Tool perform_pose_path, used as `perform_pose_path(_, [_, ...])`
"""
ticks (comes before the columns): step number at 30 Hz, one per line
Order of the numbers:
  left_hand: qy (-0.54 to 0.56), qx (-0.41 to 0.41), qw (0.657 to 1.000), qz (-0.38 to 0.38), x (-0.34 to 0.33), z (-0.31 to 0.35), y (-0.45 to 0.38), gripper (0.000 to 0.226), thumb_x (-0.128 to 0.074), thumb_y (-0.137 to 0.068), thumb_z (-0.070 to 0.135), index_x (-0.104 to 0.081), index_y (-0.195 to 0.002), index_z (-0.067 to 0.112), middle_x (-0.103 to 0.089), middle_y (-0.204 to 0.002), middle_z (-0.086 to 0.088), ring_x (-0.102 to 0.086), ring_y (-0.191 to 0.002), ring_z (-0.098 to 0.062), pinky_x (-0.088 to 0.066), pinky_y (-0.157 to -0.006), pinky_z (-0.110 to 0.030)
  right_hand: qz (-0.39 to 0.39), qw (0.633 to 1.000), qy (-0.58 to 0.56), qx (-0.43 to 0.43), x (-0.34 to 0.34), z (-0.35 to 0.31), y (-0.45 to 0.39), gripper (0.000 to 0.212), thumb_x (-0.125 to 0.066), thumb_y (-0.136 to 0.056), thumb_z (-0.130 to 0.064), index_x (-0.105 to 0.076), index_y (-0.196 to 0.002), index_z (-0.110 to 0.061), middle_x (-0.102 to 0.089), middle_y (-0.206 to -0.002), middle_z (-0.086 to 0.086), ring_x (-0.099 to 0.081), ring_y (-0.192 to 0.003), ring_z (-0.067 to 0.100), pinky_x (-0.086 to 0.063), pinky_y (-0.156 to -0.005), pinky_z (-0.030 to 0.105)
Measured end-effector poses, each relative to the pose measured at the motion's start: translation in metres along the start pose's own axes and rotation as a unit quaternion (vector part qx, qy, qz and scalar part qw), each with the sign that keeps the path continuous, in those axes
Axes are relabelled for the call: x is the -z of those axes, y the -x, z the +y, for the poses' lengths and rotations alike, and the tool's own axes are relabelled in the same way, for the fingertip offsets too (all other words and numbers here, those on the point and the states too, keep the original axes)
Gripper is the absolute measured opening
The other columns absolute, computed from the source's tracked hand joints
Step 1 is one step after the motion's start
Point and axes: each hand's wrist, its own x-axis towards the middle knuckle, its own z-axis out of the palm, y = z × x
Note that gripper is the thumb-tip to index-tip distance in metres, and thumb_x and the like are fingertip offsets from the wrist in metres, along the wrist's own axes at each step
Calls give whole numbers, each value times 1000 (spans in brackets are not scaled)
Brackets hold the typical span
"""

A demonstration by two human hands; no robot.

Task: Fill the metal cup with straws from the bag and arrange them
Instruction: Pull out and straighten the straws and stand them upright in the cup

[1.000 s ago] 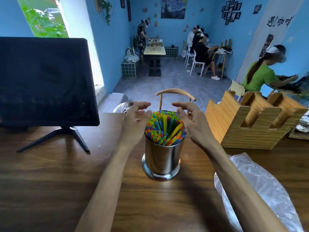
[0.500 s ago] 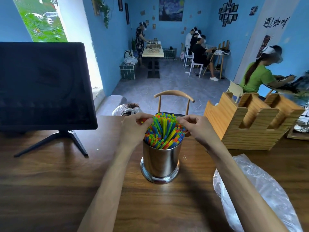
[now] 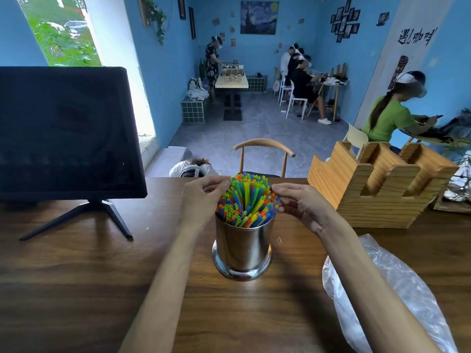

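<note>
Your metal cup (image 3: 243,247) is standing upright on the wooden table (image 3: 76,289), centre of view, long axis vertical, mouth facing up. It's packed w/ coloured straws (image 3: 246,203), standing roughly vertical, open ends up; the ones at the back are fanning out a bit and sticking up higher above the rim.

Your left hand (image 3: 201,200) is sitting at the left side of the bundle, fingers curled, thumb & fingertips pinching at the outer straws near the top. Your right hand (image 3: 302,203) is mirroring it on the right side, fingers curled in, tips touching the straws' edge; can't tell how many straws either one has. Both forearms are reaching in from the bottom edge, either side of the cup.

Clear plastic bag (image 3: 397,299) is lying crumpled on the table by your right forearm, partly under it. Wooden slotted holder (image 3: 377,189) is standing just beyond your right hand. Dark monitor (image 3: 63,131) on a tripod foot is standing far left, well apart. Wooden chair back (image 3: 263,145) is showing behind the cup, past the table edge
</note>
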Motion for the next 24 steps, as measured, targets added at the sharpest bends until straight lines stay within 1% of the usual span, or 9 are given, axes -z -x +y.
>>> perform_pose_path(2, [-3, 0, 1000, 1, 0, 0, 1, 13, -77, -89, 16, -78, -95, 27, -78, -92, 9, -73, -92, -5, -56, -76, -17, -3, 1000, -14, -5, 2, 0, 1, 12, -73, -89, -8, -78, -97, -3, -71, -78, 11, -64, -58, 11, -58, -55, 19])
perform_pose_path(6, [-9, 4, 1000, 8, 0, -1, 1, 12, -77, -89, 18, -79, -98, 26, -78, -94, 9, -73, -93, -6, -57, -78, -19, -13, 999, -33, -11, 5, 0, 4, 15, -70, -90, -4, -76, -104, -1, -75, -83, 10, -69, -63, 10, -59, -57, 19])
perform_pose_path(9, [-12, 5, 1000, 10, -1, 0, 2, 11, -77, -89, 19, -79, -98, 27, -77, -93, 12, -73, -92, -3, -57, -77, -18, -16, 999, -24, -15, 5, -2, 6, 13, -67, -92, -1, -78, -99, -5, -76, -85, 10, -70, -69, 12, -59, -56, 19])
perform_pose_path(15, [-8, -1, 1000, 10, 0, 0, 2, 13, -77, -89, 18, -78, -94, 30, -77, -92, 13, -73, -92, -5, -56, -75, -16, -18, 999, -30, -25, 4, -1, 8, 13, -67, -92, -1, -77, -99, -5, -76, -83, 9, -71, -67, 11, -58, -56, 19])
perform_pose_path(17, [-11, -5, 1000, 10, -1, 1, 2, 13, -77, -89, 19, -78, -93, 31, -77, -92, 13, -73, -93, -5, -56, -76, -17, -7, 999, -29, -17, 4, 0, 10, 13, -72, -87, -3, -77, -100, -3, -75, -84, 10, -70, -66, 11, -58, -57, 18])
perform_pose_path(19, [-17, -9, 1000, 10, -1, 0, 3, 12, -77, -89, 19, -78, -95, 30, -78, -94, 11, -73, -94, -6, -56, -79, -19, 13, 1000, -19, 10, 1, -3, 14, 22, -80, -77, -8, -77, -98, -3, -76, -86, 11, -69, -68, 11, -57, -57, 17])
perform_pose_path(21, [-30, -12, 999, 6, 0, 2, 3, 12, -77, -90, 19, -78, -95, 31, -78, -94, 11, -73, -95, -7, -57, -81, -22, 32, 998, -9, 46, -4, -12, 20, 32, -83, -65, -15, -77, -95, -6, -78, -86, 8, -70, -72, 11, -55, -58, 16])
perform_pose_path(23, [-52, -21, 998, -2, 2, 4, 4, 12, -76, -90, 19, -78, -96, 29, -77, -94, 11, -73, -94, -7, -59, -84, -25, 42, 996, -26, 77, -9, -25, 26, 33, -83, -61, -16, -77, -93, -8, -77, -83, 6, -69, -68, 9, -53, -57, 16])
perform_pose_path(24, [-79, -35, 996, -1, 2, 6, 5, 12, -75, -90, 19, -78, -98, 29, -77, -94, 12, -72, -92, -4, -58, -84, -24, 43, 993, -54, 92, -11, -33, 29, 32, -82, -62, -15, -76, -92, -9, -77, -80, 5, -66, -64, 9, -52, -55, 16])
